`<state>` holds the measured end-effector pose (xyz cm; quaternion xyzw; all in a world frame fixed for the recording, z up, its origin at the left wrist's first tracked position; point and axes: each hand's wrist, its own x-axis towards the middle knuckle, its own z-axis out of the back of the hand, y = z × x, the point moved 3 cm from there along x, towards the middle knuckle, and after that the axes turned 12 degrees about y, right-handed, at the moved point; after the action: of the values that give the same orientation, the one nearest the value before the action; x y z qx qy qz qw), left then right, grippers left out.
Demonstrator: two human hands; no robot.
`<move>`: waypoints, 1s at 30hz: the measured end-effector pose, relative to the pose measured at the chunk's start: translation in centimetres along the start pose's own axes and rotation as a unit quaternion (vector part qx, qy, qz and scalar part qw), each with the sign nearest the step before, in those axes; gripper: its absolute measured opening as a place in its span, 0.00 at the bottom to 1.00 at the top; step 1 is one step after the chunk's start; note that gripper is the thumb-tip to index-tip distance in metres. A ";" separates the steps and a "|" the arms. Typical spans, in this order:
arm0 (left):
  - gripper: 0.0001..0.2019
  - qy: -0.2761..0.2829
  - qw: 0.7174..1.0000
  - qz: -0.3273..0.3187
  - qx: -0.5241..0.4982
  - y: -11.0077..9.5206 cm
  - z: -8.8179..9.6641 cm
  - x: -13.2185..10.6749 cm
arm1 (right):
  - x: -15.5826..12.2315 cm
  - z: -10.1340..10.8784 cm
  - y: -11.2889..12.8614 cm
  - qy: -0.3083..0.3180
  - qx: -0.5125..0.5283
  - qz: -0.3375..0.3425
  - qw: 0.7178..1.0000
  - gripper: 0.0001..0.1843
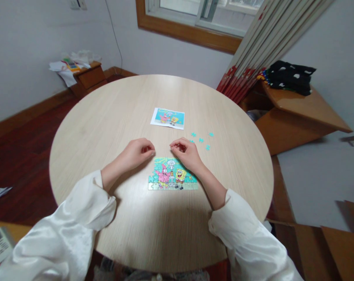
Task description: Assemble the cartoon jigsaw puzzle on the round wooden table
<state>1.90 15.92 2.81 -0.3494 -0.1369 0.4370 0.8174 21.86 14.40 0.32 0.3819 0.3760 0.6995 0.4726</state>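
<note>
A partly joined jigsaw puzzle (172, 177) with a pink starfish and a yellow sponge figure lies flat on the round table (159, 230). Just off its upper left corner, my left hand (138, 152) rests with curled fingers, thumb against the fingertips; whatever is in them is hidden. My right hand (186, 152) hovers over the puzzle's upper right part, fingers pinched together, and I cannot make out anything between them. Several loose turquoise puzzle pieces (201, 140) are scattered right of that hand. Farther back lies a printed reference picture (168, 118) with the same figures.
At the back left stands a small wooden cabinet (90, 76) with papers and bags on it. On the right, a wooden cabinet (300, 113) carries a black patterned cloth (291, 76). A long curtain (261, 50) hangs beside the window. A white remote-like device (0, 244) lies at the lower left.
</note>
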 end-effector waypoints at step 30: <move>0.12 0.113 0.993 0.019 0.020 1.3 -0.3 -1.0 | -0.5 -1.2 1.4 0.096 -0.061 0.054 0.992 0.05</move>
<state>0.67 15.48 1.83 -0.3829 -0.0284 0.4127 0.8260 20.42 13.33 0.94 0.3030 0.3550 0.7795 0.4178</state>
